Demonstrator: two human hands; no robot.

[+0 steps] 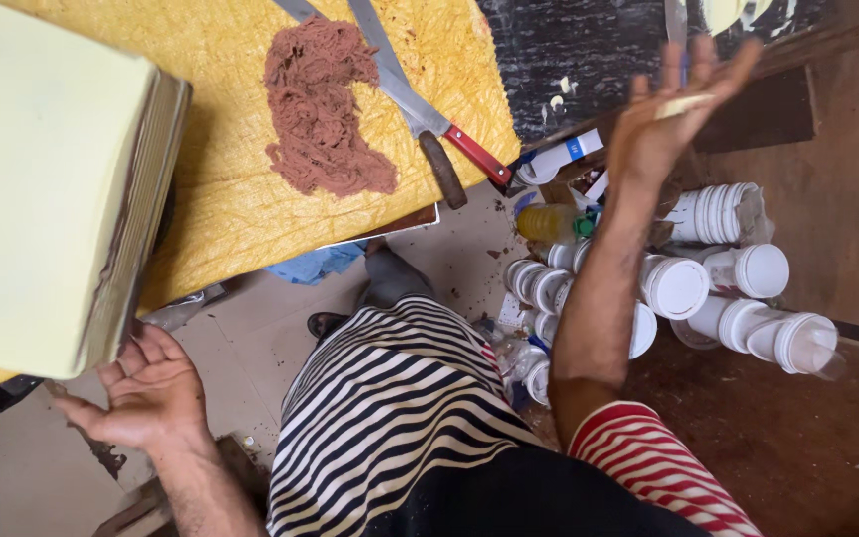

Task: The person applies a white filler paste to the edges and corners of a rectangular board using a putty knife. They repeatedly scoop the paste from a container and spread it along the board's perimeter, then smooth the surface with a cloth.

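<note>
Two hands, both spread open, holding nothing. Left hand [146, 393] palm up, just under the corner of a pale yellow block [47, 179] on the yellow board [241, 199]. Right hand [673, 114] raised, fingers splayed, above stacked white tubs [738, 288] on the floor. Brown shredded heap [320, 109] mid-board, two knives [420, 109] touching its right edge.

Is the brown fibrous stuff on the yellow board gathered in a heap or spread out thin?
Heaped. The brown fibrous mass lies as one thick clump on the yellow board, beside two knives.
</note>
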